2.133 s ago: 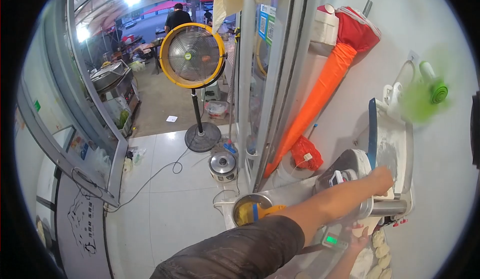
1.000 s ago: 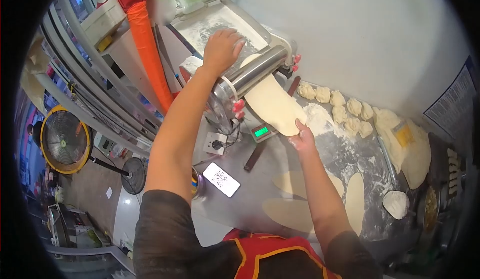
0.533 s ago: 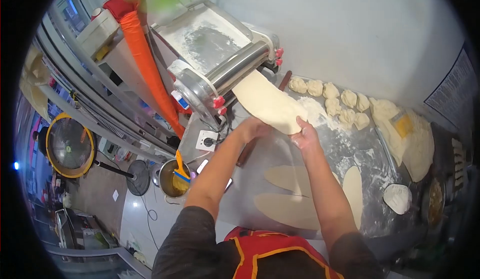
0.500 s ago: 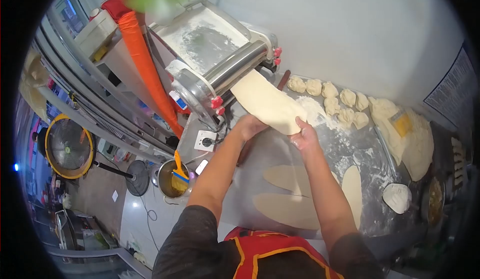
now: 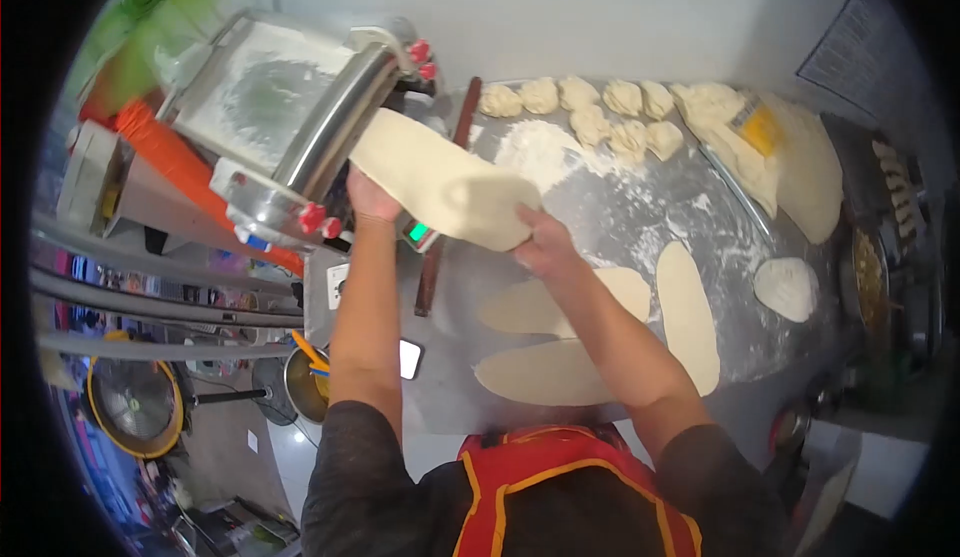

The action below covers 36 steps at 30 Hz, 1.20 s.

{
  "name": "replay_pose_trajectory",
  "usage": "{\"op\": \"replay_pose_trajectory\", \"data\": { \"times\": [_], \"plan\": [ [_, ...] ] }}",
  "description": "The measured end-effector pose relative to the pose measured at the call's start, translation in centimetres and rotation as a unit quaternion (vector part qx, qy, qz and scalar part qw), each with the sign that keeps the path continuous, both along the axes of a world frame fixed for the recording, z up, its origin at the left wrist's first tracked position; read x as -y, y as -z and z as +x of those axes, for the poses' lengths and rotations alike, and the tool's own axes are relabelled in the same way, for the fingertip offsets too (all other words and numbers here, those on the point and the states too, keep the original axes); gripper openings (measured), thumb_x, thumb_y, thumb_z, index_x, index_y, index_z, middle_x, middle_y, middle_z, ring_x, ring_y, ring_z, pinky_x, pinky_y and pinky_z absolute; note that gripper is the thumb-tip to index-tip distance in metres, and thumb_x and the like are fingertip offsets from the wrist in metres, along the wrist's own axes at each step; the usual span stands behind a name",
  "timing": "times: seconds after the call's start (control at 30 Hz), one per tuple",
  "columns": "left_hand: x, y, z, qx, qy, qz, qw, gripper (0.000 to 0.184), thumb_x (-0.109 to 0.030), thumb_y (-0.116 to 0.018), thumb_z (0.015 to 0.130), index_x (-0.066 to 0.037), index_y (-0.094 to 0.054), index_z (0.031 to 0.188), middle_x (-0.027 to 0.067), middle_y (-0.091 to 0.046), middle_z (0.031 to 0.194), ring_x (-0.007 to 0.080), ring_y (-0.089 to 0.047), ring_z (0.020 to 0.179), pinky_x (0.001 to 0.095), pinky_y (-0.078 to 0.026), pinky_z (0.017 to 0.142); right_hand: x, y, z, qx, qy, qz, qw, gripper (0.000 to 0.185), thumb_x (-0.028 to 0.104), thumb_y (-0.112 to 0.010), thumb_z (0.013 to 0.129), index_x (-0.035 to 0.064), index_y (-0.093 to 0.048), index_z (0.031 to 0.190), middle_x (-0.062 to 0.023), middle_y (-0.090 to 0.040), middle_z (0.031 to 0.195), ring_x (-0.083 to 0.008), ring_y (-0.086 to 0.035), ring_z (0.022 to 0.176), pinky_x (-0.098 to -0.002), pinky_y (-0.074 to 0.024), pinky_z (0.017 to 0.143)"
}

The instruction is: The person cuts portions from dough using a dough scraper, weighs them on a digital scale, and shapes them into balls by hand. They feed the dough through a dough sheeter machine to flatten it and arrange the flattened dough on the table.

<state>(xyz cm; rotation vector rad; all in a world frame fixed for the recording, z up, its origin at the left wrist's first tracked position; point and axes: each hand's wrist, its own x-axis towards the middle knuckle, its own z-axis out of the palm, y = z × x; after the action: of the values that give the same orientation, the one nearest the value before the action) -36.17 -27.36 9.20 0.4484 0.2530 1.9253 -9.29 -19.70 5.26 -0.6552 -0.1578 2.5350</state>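
A long sheet of dough [image 5: 430, 172] stretches from the steel roller of a dough sheeter [image 5: 335, 117] out over the table. My right hand [image 5: 545, 242] pinches the sheet's near right end, thumb on top. Close to the roller, my left hand [image 5: 372, 197] is under the sheet's left edge, its fingers hidden by the dough. Below my right forearm lie two flat dough ovals, an upper one [image 5: 525, 305] and a lower one [image 5: 545, 372]. A third dough oval [image 5: 688, 317] lies to the right of that forearm.
Dough balls [image 5: 590, 125] line the back beside scattered flour [image 5: 540, 152]. A large dough mass [image 5: 800, 177] with a yellow scraper [image 5: 757, 127] sits at right, near a white round lump [image 5: 785, 289]. A brown rolling pin [image 5: 430, 277] and phone [image 5: 408, 359] lie left of centre.
The view has swung right and down. My left hand has moved up along the sheet toward the roller, while my right hand keeps its hold on the free end.
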Motion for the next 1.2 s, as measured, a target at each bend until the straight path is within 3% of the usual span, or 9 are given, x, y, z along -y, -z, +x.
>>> {"op": "replay_pose_trajectory", "data": {
  "times": [0.3,0.57,0.7,0.83,0.9,0.93,1.0,1.03,1.2],
  "plan": [
    [-0.3,-0.9,8.4,0.032,-0.057,-0.182,0.981,0.060,-0.049,-0.034,0.096,-0.003,-0.043,0.132,0.0172,-0.049,0.133,0.0361,-0.048,0.120,0.0505,-0.034,0.104,-2.9,3.3,5.4,0.068,-0.035,0.009,0.997,0.042,0.009,-0.055,0.090,0.0032,-0.040,0.129,-0.0141,-0.051,0.124,-0.0297,-0.054,0.110,-0.0492,-0.0464,0.093],
    [-4.1,13.1,22.6,0.193,-0.093,-0.265,0.940,0.040,-0.021,-0.038,0.099,0.005,-0.040,0.130,0.0161,-0.046,0.132,0.0300,-0.044,0.124,0.0406,-0.033,0.109,-15.3,3.9,17.3,0.392,-0.031,0.224,0.892,0.041,0.003,-0.056,0.086,-0.0027,-0.044,0.125,-0.0143,-0.059,0.109,-0.0232,-0.061,0.093,-0.0381,-0.0532,0.078],
    [-4.8,12.7,24.4,0.281,-0.168,-0.341,0.881,0.037,-0.015,-0.038,0.099,0.006,-0.040,0.129,0.0167,-0.045,0.133,0.0305,-0.044,0.123,0.0382,-0.033,0.109,-17.2,9.4,18.3,0.401,-0.012,0.213,0.891,0.037,0.002,-0.055,0.086,-0.0034,-0.048,0.122,-0.0127,-0.061,0.104,-0.0224,-0.062,0.088,-0.0367,-0.0530,0.076],
    [-3.0,12.7,21.4,0.089,-0.157,-0.379,0.908,0.038,-0.015,-0.041,0.098,0.007,-0.040,0.129,0.0185,-0.046,0.132,0.0304,-0.045,0.123,0.0380,-0.035,0.106,-16.8,12.5,17.0,0.392,-0.017,0.271,0.879,0.034,0.003,-0.053,0.085,-0.0024,-0.052,0.119,-0.0110,-0.065,0.095,-0.0227,-0.063,0.078,-0.0347,-0.0495,0.065],
    [-1.9,12.2,20.1,-0.118,-0.142,-0.421,0.888,0.041,-0.015,-0.044,0.096,0.008,-0.040,0.129,0.0202,-0.047,0.131,0.0309,-0.046,0.122,0.0392,-0.037,0.105,-15.9,10.8,17.1,0.539,-0.031,0.514,0.666,0.035,0.006,-0.053,0.086,-0.0021,-0.051,0.120,-0.0135,-0.064,0.098,-0.0278,-0.063,0.086,-0.0384,-0.0489,0.073],
    [-1.3,12.1,20.0,-0.282,-0.188,-0.473,0.813,0.043,-0.017,-0.046,0.095,0.007,-0.040,0.130,0.0216,-0.045,0.132,0.0316,-0.044,0.124,0.0403,-0.035,0.105,-15.3,9.8,17.1,0.588,-0.035,0.614,0.526,0.036,0.007,-0.054,0.086,-0.0020,-0.050,0.120,-0.0147,-0.063,0.100,-0.0304,-0.062,0.089,-0.0403,-0.0486,0.077],
    [-0.4,12.1,20.0,-0.572,-0.256,-0.525,0.576,0.048,-0.022,-0.050,0.093,0.006,-0.040,0.131,0.0244,-0.043,0.134,0.0332,-0.040,0.127,0.0425,-0.031,0.107,-13.7,9.1,16.6,0.542,0.015,0.755,0.369,0.044,0.017,-0.055,0.087,-0.0008,-0.046,0.126,-0.0176,-0.056,0.116,-0.0337,-0.053,0.108,-0.0441,-0.0410,0.092],
    [-0.4,12.2,20.3,-0.631,-0.232,-0.503,0.542,0.052,-0.025,-0.049,0.093,0.005,-0.037,0.133,0.0238,-0.039,0.136,0.0334,-0.036,0.129,0.0425,-0.028,0.108,-12.8,8.9,16.2,0.508,0.041,0.812,0.284,0.048,0.021,-0.055,0.088,-0.0001,-0.044,0.130,-0.0190,-0.052,0.124,-0.0354,-0.048,0.117,-0.0460,-0.0373,0.099],
    [-1.3,12.6,24.6,-0.866,-0.088,-0.367,0.329,0.068,-0.040,-0.045,0.093,0.001,-0.023,0.142,0.0208,-0.020,0.149,0.0349,-0.015,0.140,0.0428,-0.012,0.114,-9.1,9.4,14.8,0.510,-0.173,0.796,0.278,0.064,0.038,-0.050,0.091,0.0033,-0.031,0.141,-0.0153,-0.022,0.149,-0.0301,-0.017,0.139,-0.0502,-0.0130,0.113]
  ]
}}
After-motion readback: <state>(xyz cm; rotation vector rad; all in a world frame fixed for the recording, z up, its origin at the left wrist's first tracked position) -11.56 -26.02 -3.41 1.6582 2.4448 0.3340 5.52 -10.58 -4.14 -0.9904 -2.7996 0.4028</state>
